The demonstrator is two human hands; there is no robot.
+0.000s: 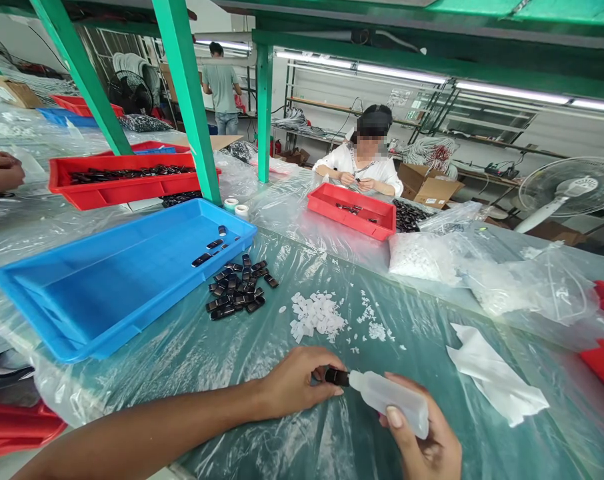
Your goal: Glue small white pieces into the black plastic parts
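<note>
Between the thumb and fingers of my left hand [302,381] is a small glossy black part [337,377]. My right hand [425,427] is wrapped round a translucent white squeeze bottle [395,399], tilted so its tip meets or nearly meets the black part's right end. Beyond my hands lies a pile of small white pieces [318,316], with a scatter of tinier white bits [377,330] to its right. A heap of similar black parts [237,290] sits to the left, beside a blue tray [122,267] that holds a few more at its right end.
A white cloth [497,373] lies at the right. Clear bags of white pieces [422,257] stand behind. Across the table a person [365,157] works behind a red bin [352,210]. Another red bin [127,190] and green posts [189,100] stand at the left. Another person's hand shows far left.
</note>
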